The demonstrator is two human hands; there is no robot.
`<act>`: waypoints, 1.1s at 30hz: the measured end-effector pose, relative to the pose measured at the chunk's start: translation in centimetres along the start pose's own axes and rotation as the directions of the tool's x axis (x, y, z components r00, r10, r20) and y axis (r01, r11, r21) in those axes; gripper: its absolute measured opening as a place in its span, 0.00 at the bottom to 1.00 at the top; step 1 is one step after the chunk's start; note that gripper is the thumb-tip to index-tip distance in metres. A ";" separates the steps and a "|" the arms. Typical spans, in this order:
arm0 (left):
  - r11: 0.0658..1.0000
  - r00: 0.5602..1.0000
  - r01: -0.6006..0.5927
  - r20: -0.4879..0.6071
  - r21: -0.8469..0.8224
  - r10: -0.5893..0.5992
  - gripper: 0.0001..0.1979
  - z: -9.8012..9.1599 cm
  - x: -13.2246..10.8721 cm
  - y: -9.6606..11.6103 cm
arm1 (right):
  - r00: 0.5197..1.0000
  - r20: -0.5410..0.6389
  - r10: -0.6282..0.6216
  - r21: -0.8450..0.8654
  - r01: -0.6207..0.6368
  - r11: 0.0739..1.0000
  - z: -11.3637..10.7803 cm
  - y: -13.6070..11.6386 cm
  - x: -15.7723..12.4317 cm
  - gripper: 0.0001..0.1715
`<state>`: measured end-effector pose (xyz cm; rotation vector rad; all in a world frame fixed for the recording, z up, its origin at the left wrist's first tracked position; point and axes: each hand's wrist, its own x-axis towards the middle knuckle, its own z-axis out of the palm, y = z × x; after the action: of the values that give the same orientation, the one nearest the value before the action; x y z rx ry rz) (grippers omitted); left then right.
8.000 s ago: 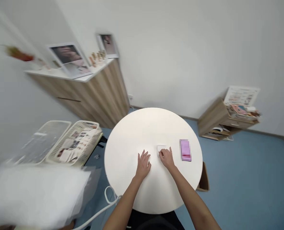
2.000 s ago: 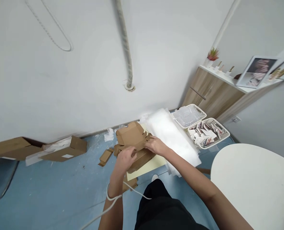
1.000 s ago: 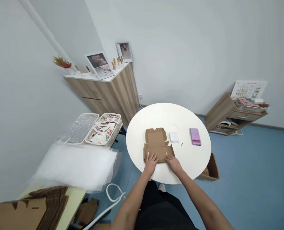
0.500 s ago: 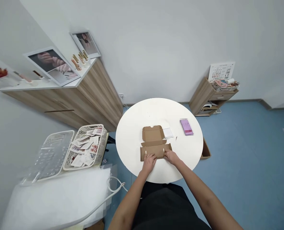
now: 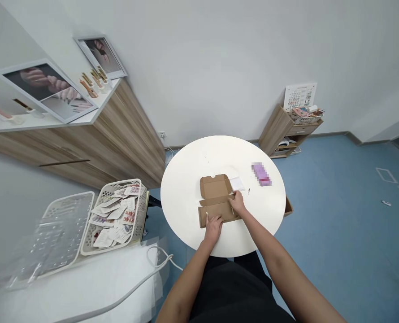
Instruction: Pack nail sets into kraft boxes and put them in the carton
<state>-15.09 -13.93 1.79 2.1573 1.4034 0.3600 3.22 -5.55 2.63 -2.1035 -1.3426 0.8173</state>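
A brown cardboard box [image 5: 216, 186], unfolded with its flaps spread, lies on the round white table [image 5: 186, 179]. My left hand [image 5: 213, 229] rests on the box's near panel, thumb apart from the fingers, which lie along the cardboard. At the right end of the fold between the two panels, my right hand [image 5: 237, 202] pinches a side flap, its fingers bent. Just beyond that hand is a small white packet [image 5: 237, 184]. Farther right lies a purple item [image 5: 262, 174], blurred by large pixels.
Left of the table, a white basket [image 5: 140, 215] holds many printed packets, beside a tray of clear plastic pieces [image 5: 56, 233]. A wooden cabinet [image 5: 128, 130] stands behind them. A small shelf unit [image 5: 271, 130] is at the back right. An open carton [image 5: 288, 206] sits below the table.
My right hand has moved from the box's near edge up to its fold and side flap. My left hand stays on the near panel. The view has shifted slightly.
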 end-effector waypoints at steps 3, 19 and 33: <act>1.000 1.000 -0.007 0.010 -0.004 0.007 0.15 0.2 0.0 -0.1 | 0.997 -0.014 0.075 0.010 -0.075 0.997 0.8 -0.7 0.5 0.17; 0.971 0.994 -0.088 -0.037 0.221 0.099 0.14 1.5 -0.6 0.2 | 0.997 0.016 0.079 -0.115 -0.077 0.990 0.3 -1.2 1.0 0.09; 0.925 0.998 -0.038 0.051 0.379 0.021 0.52 -1.9 3.7 -0.5 | 0.993 0.106 -0.053 -0.108 0.064 0.992 -1.7 -0.6 -0.5 0.09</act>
<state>-14.89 -9.84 2.83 2.4781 1.5151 0.0463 3.93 -5.99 4.32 -2.1202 -1.5290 0.8550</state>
